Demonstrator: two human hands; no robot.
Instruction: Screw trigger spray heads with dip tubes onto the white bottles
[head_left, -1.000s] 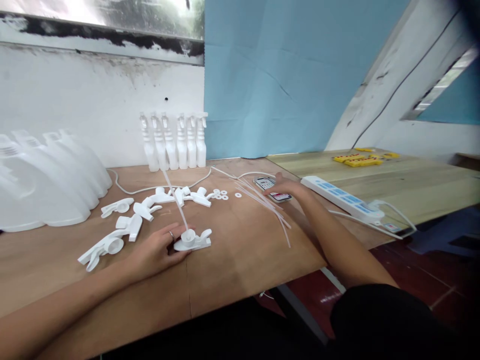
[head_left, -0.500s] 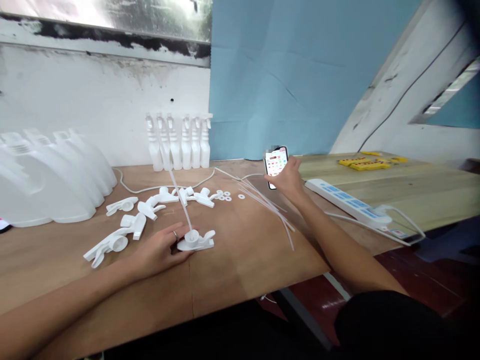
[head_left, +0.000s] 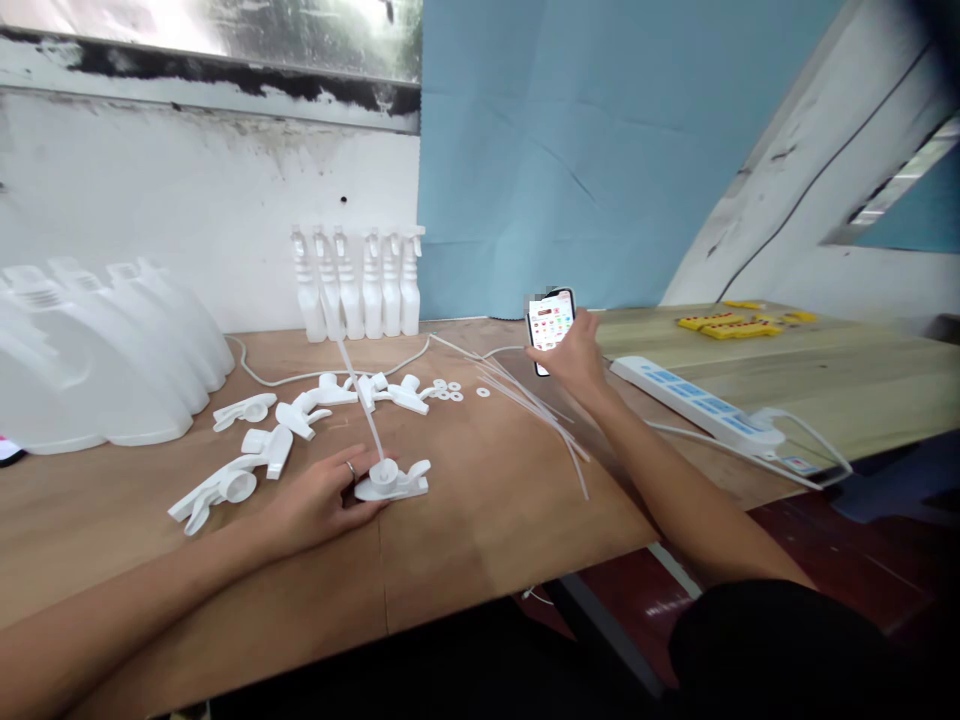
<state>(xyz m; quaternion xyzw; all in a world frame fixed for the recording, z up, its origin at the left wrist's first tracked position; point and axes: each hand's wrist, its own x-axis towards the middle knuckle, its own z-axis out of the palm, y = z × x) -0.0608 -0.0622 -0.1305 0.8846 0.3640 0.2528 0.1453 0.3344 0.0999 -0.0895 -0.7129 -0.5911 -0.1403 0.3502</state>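
Note:
My left hand [head_left: 330,497] rests on the brown-covered table [head_left: 465,560], its fingers closed on the left end of a white spray head [head_left: 405,486] that lies on its side. A thin clear tube [head_left: 360,395] rises from the head's round collar, leaning up to the left. Farther back on the right, my right hand [head_left: 576,355] grips a phone [head_left: 551,325] with a lit screen, held upright near the blue cloth. Several other spray heads [head_left: 300,412] lie in an arc behind and left of my left hand. Small white rings [head_left: 450,391] sit near them.
Loose clear tubes [head_left: 532,400] lie mid-table. Spray bottles [head_left: 371,290] stand at the wall, large white jugs [head_left: 97,350] at the left. A power strip [head_left: 697,405] with a cable is on the right, yellow pieces [head_left: 731,326] behind it.
My right hand and the phone have shifted very slightly up and to the left. My left hand has kept its place on the spray head.

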